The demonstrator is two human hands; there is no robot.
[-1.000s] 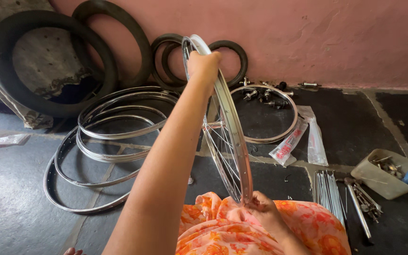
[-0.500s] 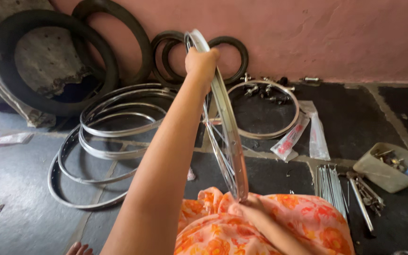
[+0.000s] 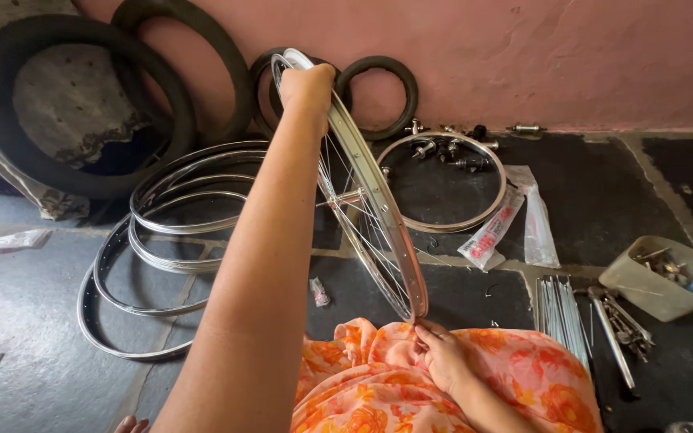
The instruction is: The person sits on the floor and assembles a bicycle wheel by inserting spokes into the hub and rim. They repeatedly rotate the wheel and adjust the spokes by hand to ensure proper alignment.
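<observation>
A spoked silver bicycle wheel (image 3: 370, 208) stands upright on edge in front of me, its lower rim resting on my orange flowered cloth (image 3: 523, 377). My left hand (image 3: 308, 82) grips the top of the rim, arm stretched forward. At the wheel's bottom my right hand (image 3: 441, 358) pinches the rim or a spoke end. The hub and axle (image 3: 345, 198) show between the spokes.
Several bare silver rims (image 3: 170, 232) lie stacked on the dark floor at left. Black tyres (image 3: 74, 104) lean on the pink wall. One more rim (image 3: 451, 180) holds hubs. Right of me are loose spokes (image 3: 559, 309), tools (image 3: 615, 329), a beige tub of parts (image 3: 659, 281) and plastic packets (image 3: 495, 232).
The view has shifted slightly; the wheel sits a little more to the left and turned. Both hands keep their grip on the rim.
</observation>
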